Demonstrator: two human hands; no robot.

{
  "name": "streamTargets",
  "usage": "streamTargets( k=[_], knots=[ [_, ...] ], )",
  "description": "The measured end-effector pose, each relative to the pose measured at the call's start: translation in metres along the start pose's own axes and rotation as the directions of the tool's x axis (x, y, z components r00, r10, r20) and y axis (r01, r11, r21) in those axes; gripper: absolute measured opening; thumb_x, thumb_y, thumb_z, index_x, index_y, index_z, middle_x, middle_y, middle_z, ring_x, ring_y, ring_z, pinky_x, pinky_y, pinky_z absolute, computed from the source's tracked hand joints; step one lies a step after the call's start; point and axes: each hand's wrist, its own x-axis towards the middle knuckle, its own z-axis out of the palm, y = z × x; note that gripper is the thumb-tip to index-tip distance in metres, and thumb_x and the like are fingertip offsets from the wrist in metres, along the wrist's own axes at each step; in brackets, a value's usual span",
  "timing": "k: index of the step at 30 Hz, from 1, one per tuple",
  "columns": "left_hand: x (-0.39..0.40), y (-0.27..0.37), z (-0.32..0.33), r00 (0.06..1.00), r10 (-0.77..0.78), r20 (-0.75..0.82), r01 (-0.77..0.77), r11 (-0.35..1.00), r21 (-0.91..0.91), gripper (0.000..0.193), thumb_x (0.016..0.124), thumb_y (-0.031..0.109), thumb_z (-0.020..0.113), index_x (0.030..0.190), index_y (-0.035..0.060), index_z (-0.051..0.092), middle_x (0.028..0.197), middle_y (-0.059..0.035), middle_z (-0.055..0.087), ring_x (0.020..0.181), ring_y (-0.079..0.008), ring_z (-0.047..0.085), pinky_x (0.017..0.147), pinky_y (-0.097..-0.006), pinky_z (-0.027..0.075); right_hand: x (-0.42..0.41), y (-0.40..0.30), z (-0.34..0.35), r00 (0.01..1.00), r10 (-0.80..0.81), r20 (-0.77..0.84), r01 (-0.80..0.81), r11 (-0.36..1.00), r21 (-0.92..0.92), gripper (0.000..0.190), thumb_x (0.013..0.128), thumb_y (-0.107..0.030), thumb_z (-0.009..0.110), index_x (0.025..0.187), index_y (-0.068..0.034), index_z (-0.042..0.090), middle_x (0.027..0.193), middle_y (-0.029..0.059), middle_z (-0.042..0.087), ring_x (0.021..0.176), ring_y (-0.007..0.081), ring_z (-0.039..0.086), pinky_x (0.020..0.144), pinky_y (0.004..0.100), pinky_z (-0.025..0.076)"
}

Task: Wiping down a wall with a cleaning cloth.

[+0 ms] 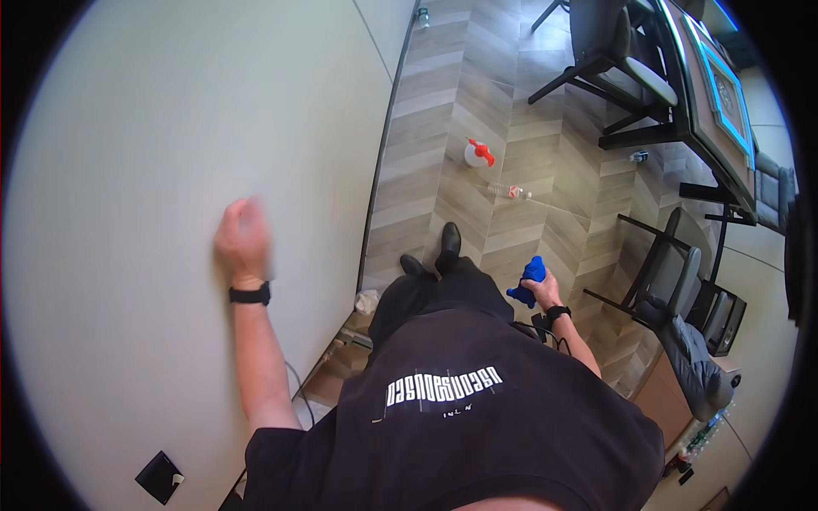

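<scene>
My left hand (pixel 244 239) is at the pale wall (pixel 147 191), blurred, with its fingers looking curled. Whether it holds anything or touches the surface is unclear. At my right side, my right hand (pixel 544 289) grips a bunched blue cloth (pixel 530 281) above the floor. A white spray bottle with a red trigger head (pixel 480 153) stands on the wood-patterned floor (pixel 543 134) ahead of my feet. Close to it lies a clear plastic bottle (pixel 509 190) on its side.
To the right are a dark-legged table (pixel 696 121), a chair (pixel 613 70) and a grey chair (pixel 671 268). Another small bottle (pixel 639 156) lies near the table. A jar-like container (pixel 424 17) sits by the wall's base. A crumpled white item (pixel 366 301) is beside my leg.
</scene>
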Motion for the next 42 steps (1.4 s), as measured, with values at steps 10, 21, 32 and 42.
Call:
streamTargets(
  k=[10,21,32,42],
  knots=[
    [-0.223,-0.008,0.217,0.232,-0.567,0.790,0.944,-0.065,-0.324,0.011,0.090,0.006,0.052,0.096,0.0032,0.060,0.075,-0.0096,0.069,0.063,-0.0118,0.064,0.055,-0.0255,0.053,-0.040,-0.074,0.020,0.997,-0.058,-0.057,0.075,0.917,0.391,0.048,0.079,-0.012,0.078,0.122,-0.001,0.060,0.104,0.0074,0.068,0.094,0.0180,0.067,0.088,0.0318,0.053],
    [-0.341,0.014,0.366,-0.043,-0.422,0.905,0.981,-0.192,-0.043,0.013,0.095,0.008,0.057,0.101,0.0001,0.066,0.085,-0.0073,0.071,0.070,-0.0142,0.070,0.064,-0.0259,0.059,0.098,-0.135,0.185,0.945,-0.220,0.241,0.111,0.911,0.398,0.060,0.077,-0.015,0.082,0.129,0.002,0.055,0.108,0.0089,0.067,0.098,0.0176,0.064,0.089,0.0327,0.052],
    [-0.379,-0.098,0.522,0.143,-0.492,0.859,0.989,0.034,-0.145,0.023,0.091,0.022,0.070,0.096,0.0002,0.074,0.084,-0.0044,0.073,0.071,-0.0130,0.068,0.061,-0.0253,0.056,0.241,-0.097,0.301,0.951,-0.302,0.069,0.240,0.859,0.453,0.070,0.082,-0.026,0.078,0.138,0.003,0.047,0.115,0.0132,0.064,0.101,0.0214,0.063,0.090,0.0351,0.052],
    [-0.439,-0.144,0.661,0.694,-0.257,0.673,0.720,0.281,-0.635,0.017,0.096,0.020,0.065,0.106,0.0070,0.068,0.095,-0.0037,0.067,0.089,-0.0151,0.064,0.077,-0.0303,0.052,0.251,-0.156,0.411,0.493,-0.855,0.164,0.556,0.454,0.696,0.061,0.092,-0.010,0.069,0.145,0.001,0.041,0.121,0.0077,0.061,0.108,0.0149,0.060,0.095,0.0322,0.051]
  ],
)
